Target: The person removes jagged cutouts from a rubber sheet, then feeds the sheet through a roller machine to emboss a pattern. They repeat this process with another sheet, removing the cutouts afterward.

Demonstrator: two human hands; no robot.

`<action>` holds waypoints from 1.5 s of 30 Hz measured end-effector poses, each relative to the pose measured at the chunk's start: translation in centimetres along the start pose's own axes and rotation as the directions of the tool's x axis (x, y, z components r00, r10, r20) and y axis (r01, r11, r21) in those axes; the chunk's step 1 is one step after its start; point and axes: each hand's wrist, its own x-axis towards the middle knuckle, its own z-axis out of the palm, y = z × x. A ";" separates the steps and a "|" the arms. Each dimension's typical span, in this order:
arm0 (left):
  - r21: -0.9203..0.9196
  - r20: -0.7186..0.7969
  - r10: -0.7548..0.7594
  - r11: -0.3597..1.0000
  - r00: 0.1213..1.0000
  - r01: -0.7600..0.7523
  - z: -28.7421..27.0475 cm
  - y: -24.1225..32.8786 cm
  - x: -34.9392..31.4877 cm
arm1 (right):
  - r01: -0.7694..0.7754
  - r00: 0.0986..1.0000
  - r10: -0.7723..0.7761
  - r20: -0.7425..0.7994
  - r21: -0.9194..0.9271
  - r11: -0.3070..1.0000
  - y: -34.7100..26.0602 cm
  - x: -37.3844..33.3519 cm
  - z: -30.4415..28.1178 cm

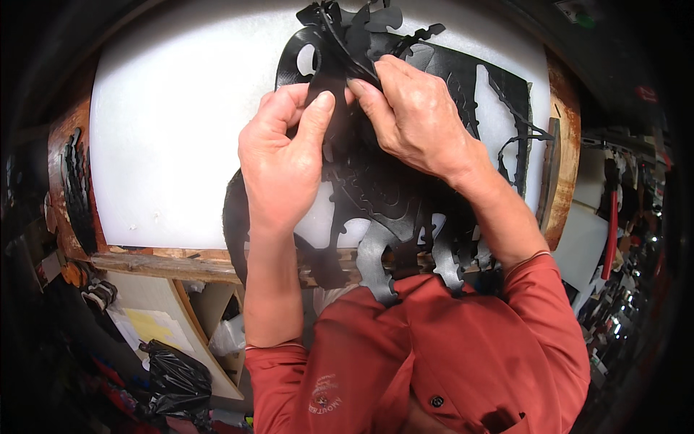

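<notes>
A large black sheet (376, 188) with many cut-out shapes lies on a white cutting board (173, 130) and hangs over its near edge. My left hand (282, 155) pinches a strip of the black sheet between thumb and fingers. My right hand (412, 112) grips the same sheet just to the right, its fingers curled over the material. Both hands meet near the top of the sheet, where loose black offcuts (361, 25) stick up. Red shirt sleeves cover my forearms from the elbow down.
The white board rests on a worn wooden bench (181, 264) with rusty brown edges. More black cut pieces (76, 181) lie along the bench's left side. A black plastic bag (173, 383) sits on the floor below left. Tools and clutter (622, 239) hang at the right.
</notes>
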 end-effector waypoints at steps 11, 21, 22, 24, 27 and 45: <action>0.093 -0.258 -0.071 0.991 0.963 0.098 -8.9 0.9 3.5 | -0.576 0.812 0.565 0.146 0.354 0.737 8.8 -2.7 -16.8; 0.506 -0.363 0.303 0.858 0.881 -0.086 -8.4 0.6 2.2 | -0.358 0.921 0.364 -0.140 0.069 0.931 6.4 -9.0 -13.1; 0.559 -0.404 0.380 0.823 0.832 -0.104 -7.8 1.1 1.2 | -0.310 0.944 0.304 -0.130 -0.027 0.950 5.4 -8.9 -12.6; 0.440 -0.411 0.281 0.895 0.868 -0.081 -6.2 1.5 -2.4 | -0.173 0.983 0.170 -0.075 -0.038 0.984 3.7 -8.1 -11.4; 0.386 -0.240 0.095 0.923 0.966 0.005 -4.4 0.5 -8.0 | 0.047 0.994 -0.047 0.094 0.003 0.999 2.3 -6.9 -8.5; -0.119 -0.050 -0.411 0.907 0.910 0.403 -3.0 -1.4 -15.3 | -0.298 0.953 0.282 0.107 0.469 0.831 2.9 -3.4 -13.0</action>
